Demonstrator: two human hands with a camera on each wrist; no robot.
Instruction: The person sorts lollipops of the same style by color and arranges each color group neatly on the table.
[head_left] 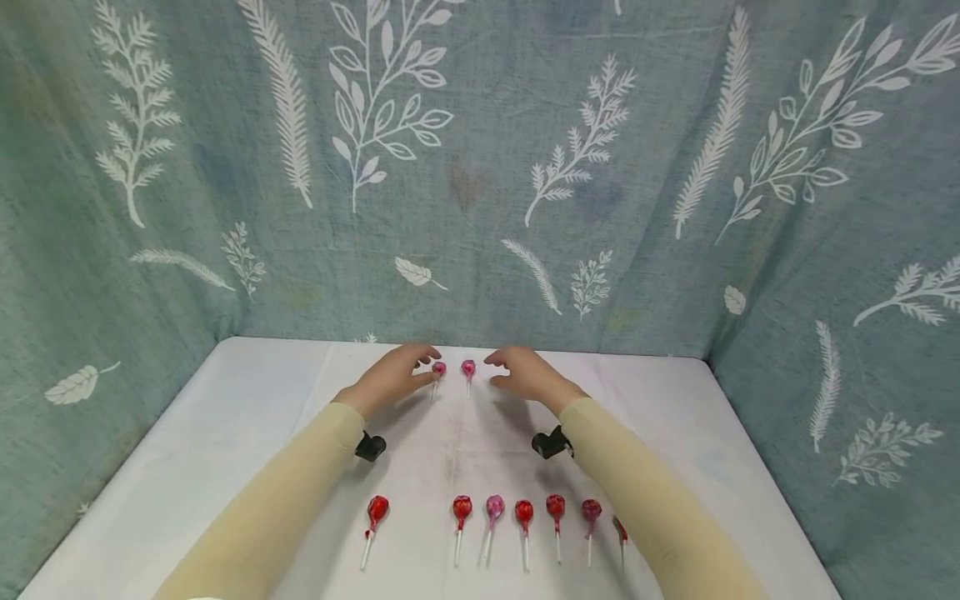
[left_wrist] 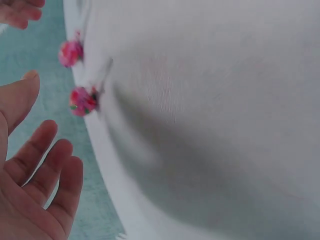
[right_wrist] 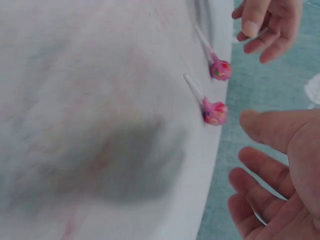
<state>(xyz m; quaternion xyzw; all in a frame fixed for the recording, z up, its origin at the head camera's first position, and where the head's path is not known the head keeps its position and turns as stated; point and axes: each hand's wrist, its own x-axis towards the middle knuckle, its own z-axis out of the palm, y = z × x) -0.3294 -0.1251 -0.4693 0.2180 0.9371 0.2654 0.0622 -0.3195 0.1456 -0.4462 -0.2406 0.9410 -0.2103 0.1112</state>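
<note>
Two pink-wrapped lollipops lie side by side at the far end of the table, heads toward the back, white sticks toward me. My left hand (head_left: 393,377) hovers around the left lollipop (head_left: 439,367), thumb and fingers spread; a gap to its head (left_wrist: 82,101) shows in the left wrist view. On the other side, my right hand (head_left: 528,375) is held with parted, loosely bent fingers beside the right lollipop (head_left: 468,367). Its thumb tip is a little apart from that head (right_wrist: 216,112) in the right wrist view. Neither hand holds anything.
Nearer me, a row of lollipops has several heads in red and pink, among them a red lollipop (head_left: 462,507) and a pink lollipop (head_left: 494,507). Another red lollipop (head_left: 378,508) lies apart at left. My right sleeve (head_left: 652,492) partly covers the rightmost one. Patterned curtains (head_left: 480,208) enclose the white table (head_left: 262,392).
</note>
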